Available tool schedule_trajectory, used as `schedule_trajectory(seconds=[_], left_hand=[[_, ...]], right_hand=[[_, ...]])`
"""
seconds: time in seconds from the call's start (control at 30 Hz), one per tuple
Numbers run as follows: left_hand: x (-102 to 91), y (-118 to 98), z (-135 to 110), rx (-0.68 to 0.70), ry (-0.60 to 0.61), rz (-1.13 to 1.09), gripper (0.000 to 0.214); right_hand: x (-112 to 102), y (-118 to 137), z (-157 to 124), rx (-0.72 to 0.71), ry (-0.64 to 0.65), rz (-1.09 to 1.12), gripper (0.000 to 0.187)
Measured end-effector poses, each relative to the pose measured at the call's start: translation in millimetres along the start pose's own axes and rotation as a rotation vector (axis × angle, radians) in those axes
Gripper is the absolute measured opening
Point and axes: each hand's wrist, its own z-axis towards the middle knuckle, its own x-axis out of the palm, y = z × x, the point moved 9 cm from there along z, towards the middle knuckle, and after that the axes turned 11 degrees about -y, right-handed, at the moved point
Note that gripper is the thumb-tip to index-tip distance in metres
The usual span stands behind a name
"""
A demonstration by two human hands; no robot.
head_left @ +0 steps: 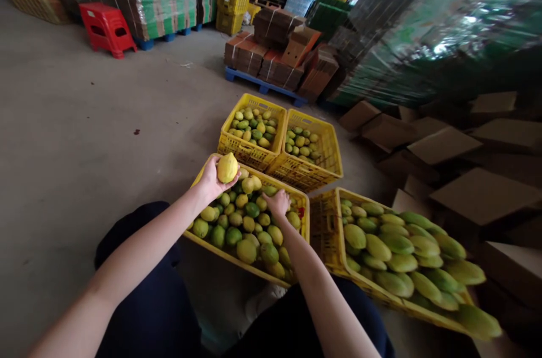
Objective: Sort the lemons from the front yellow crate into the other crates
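In the head view my left hand [208, 178] is raised over the near edge of a yellow crate, its fingers curled under a yellow lemon [227, 168]. Below it stands the yellow plastic crate [237, 261], filled with green and yellow lemons [246, 251]. My right hand [278, 203] reaches down among the fruit at the crate's far right part, palm down. A greenish lemon [268, 191] shows at its thumb, with the fingers bent around it; their tips are partly hidden.
Two yellow crates [250, 153] with lemons stand behind. To the right, a crate [328, 222] is heaped with long green papayas [398, 244]. Opened cardboard boxes [444, 143] lie at far right. Flattened cartons [279, 67] sit on a blue pallet [262, 86]; a red stool [105, 27] stands left.
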Motion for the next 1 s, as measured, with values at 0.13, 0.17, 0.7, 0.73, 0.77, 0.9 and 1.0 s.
schedule_trajectory(seconds=[0.13,0.17,0.7,0.73,0.77,0.9,1.0], left_hand=[[13.4,12.4,-3.6,-0.059,0.025,-0.027,0.042],[18.2,15.2,-6.8,-0.056,0.035,-0.009,0.043],[83.3,32.5,-84.1,0.551,0.497,0.182,0.064],[83.6,27.5,-86.5,0.650,0.490,0.245,0.064],[84.5,23.5,-89.4,0.743,0.484,0.312,0.063],[89.6,17.0,-96.9,0.941,0.468,0.455,0.051],[91.4,16.0,-97.9,0.969,0.472,0.459,0.048]], right_hand=[[-20.3,25.2,-9.4,-0.052,-0.022,0.251,0.044],[-29.7,33.4,-8.7,-0.056,-0.030,0.305,0.048],[-133.3,73.2,-83.8,0.014,0.309,1.279,0.052],[-137.4,72.1,-84.0,-0.013,0.286,1.245,0.054],[-140.4,70.8,-84.4,-0.038,0.267,1.203,0.055],[-143.3,67.3,-85.4,-0.091,0.215,1.086,0.058],[-141.8,68.7,-85.6,-0.089,0.210,1.077,0.061]])
